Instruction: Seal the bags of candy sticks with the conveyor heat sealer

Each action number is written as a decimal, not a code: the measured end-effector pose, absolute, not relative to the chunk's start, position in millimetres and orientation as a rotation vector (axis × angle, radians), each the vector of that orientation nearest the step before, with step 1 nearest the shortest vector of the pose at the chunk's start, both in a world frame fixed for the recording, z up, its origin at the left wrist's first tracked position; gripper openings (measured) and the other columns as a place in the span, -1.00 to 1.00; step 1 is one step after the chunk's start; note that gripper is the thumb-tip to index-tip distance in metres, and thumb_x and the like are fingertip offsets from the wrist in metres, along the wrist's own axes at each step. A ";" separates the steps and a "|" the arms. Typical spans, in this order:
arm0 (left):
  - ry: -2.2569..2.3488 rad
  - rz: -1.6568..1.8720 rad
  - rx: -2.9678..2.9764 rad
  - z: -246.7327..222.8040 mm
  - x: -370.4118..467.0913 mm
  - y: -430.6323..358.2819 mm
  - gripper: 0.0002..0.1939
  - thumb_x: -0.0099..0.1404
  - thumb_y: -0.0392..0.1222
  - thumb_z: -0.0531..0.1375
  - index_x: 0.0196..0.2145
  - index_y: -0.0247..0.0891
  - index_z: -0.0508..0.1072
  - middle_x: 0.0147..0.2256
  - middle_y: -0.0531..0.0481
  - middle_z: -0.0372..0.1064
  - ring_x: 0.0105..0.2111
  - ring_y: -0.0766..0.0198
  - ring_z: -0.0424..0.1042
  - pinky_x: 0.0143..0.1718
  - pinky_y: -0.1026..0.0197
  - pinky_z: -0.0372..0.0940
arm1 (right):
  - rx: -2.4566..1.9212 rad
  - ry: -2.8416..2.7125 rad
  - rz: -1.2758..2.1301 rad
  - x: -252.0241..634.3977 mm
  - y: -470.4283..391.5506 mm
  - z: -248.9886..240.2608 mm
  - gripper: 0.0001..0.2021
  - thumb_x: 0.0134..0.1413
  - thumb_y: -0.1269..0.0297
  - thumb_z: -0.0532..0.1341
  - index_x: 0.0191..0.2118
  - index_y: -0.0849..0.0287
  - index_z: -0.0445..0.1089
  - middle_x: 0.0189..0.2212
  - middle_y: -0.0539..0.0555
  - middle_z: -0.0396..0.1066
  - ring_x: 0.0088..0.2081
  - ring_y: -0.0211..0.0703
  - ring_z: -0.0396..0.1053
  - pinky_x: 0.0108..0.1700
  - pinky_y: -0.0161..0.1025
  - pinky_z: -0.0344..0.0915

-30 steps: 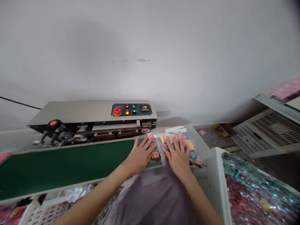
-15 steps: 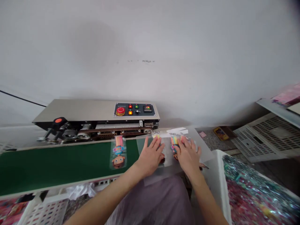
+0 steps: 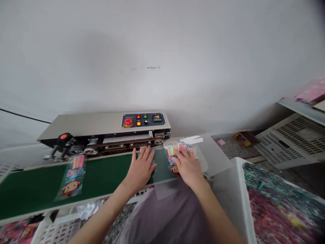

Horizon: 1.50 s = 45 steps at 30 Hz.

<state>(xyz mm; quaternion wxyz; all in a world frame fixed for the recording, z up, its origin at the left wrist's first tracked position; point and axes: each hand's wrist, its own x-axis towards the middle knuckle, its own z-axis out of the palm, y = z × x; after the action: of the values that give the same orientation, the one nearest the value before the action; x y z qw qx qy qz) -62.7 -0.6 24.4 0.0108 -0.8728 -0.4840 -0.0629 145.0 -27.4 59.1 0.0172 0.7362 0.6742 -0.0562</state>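
Note:
My left hand (image 3: pixel 142 169) lies flat with fingers spread over the right part of the green conveyor belt (image 3: pixel 104 173), close to the sealing machine. It mostly hides a clear packet beneath it. My right hand (image 3: pixel 189 166) rests with fingers stretched out on several overlapping clear packets at the belt's right end. One of these, a cartoon-character packet (image 3: pixel 173 159) with striped pastel sticks, shows left of its fingers. Farther left on the belt lies another cartoon packet (image 3: pixel 72 178), slightly tilted. The band sealing machine (image 3: pixel 101 127) stands behind the belt, its panel lights lit.
A white foam box (image 3: pixel 243 189) full of shiny packets stands at the right. Behind it is a grey plastic crate (image 3: pixel 291 142) on its side. A perforated white basket (image 3: pixel 59 232) sits below the belt. White paper strips (image 3: pixel 191 139) lie near the packets.
Both hands have moved left. The packet under my left hand has slid onto the belt, and the right-hand packets have shifted left. The far packet has travelled left along the belt.

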 end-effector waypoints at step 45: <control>-1.203 -0.320 -2.950 -0.3 -12.5 5.3 -0.41 0.55 0.02 -0.20 0.42 -0.24 -0.05 0.43 -0.14 -0.13 0.43 0.09 -0.20 0.36 -0.32 -0.23 | 2.260 2.118 0.071 207.5 -46.1 16.0 -0.52 0.39 0.23 -0.02 0.37 -0.12 0.14 0.42 0.04 -0.01 0.35 0.18 0.02 0.22 0.08 0.14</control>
<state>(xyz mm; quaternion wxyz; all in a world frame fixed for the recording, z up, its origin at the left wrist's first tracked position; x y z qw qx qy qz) -12.5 5.3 -0.3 -0.0299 -0.9210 -0.3755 -0.0998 207.5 -46.1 16.0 0.0215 0.7293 0.6835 0.0231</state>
